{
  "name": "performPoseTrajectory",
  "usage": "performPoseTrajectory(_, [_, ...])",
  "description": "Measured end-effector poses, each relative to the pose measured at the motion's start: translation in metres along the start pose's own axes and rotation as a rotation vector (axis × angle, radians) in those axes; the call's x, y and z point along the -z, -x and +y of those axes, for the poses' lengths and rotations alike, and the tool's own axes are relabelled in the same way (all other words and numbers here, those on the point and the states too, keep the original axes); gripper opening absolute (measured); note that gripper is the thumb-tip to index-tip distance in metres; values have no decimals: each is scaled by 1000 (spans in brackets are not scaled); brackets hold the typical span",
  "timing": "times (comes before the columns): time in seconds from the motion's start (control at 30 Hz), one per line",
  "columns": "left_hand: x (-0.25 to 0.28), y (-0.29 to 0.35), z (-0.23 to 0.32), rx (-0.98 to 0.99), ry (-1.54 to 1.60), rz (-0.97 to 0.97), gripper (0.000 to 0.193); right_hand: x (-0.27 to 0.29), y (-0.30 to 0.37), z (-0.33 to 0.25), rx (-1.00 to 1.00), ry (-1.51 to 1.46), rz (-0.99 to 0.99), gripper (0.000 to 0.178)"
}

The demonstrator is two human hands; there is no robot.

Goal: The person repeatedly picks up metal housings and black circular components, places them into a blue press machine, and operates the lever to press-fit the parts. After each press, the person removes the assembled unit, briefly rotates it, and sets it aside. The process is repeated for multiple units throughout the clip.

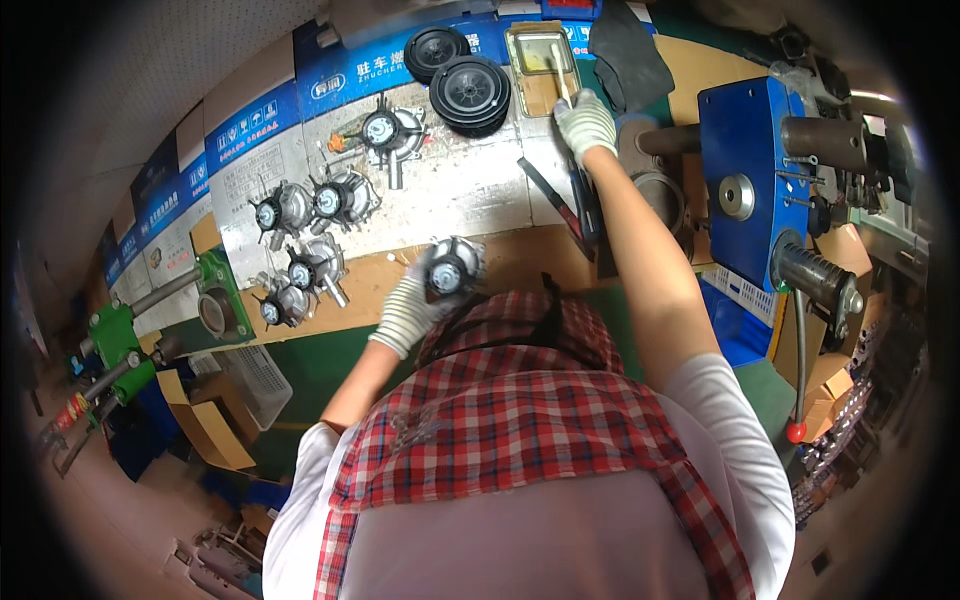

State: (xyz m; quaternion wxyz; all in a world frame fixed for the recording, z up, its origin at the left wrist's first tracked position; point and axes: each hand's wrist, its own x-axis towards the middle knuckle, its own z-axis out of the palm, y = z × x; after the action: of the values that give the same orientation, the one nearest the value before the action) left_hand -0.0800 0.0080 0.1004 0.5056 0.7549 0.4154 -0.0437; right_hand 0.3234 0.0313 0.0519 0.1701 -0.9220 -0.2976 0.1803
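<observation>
My left hand (404,312), in a striped white glove, is closed around a silver cast-metal housing (462,262) with a dark round hub, held over the near edge of the workbench. My right hand (587,126), gloved alike, reaches to the far side and grips a slim, pale brush-like stick (561,72). The stick's far end is over a shallow rectangular tray (524,92) with something yellowish inside; the exact shape of its tip is too small to tell. Similar housings with black hubs lie to the left, among them one standing apart (392,134) and a cluster (340,198).
Black round discs (470,95) are stacked beside the tray. Dark-handled tools (560,205) lie below my right forearm. A blue press (745,180) with a red-knobbed lever stands right; a green fixture (222,298) stands left. A dark cloth (630,55) lies at the back.
</observation>
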Motion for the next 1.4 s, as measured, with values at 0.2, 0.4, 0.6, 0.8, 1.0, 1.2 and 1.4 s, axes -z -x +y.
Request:
performPoseTrajectory(0.2, [18, -9, -65, -163, -670, 248, 121, 17, 98, 30, -151, -719, -292, 29])
performPoseTrajectory(0.4, [-36, -69, -53, -433, -547, 307, 107, 46, 181, 40, 37, -701, -370, 22])
performPoseTrajectory(0.6, [-34, -95, 41, -30, -562, -282, 74, 121, 218, 17, 532, -161, -109, 31])
performPoseTrajectory(0.8, [-11, -51, 95, 6, 37, -298, 59, 145, 218, 1, 847, 318, -60, 27])
performPoseTrajectory(1.0, [8, -41, 106, 17, 218, -344, 48, 149, 201, -15, 897, 344, 28, 29])
performPoseTrajectory(1.2, [16, -63, 95, -53, 119, -290, 52, 130, 177, -27, 482, 17, -389, 24])
performPoseTrajectory(1.4, [21, -96, 64, 59, -224, -290, 65, 93, 135, -29, 289, -398, -529, 32])
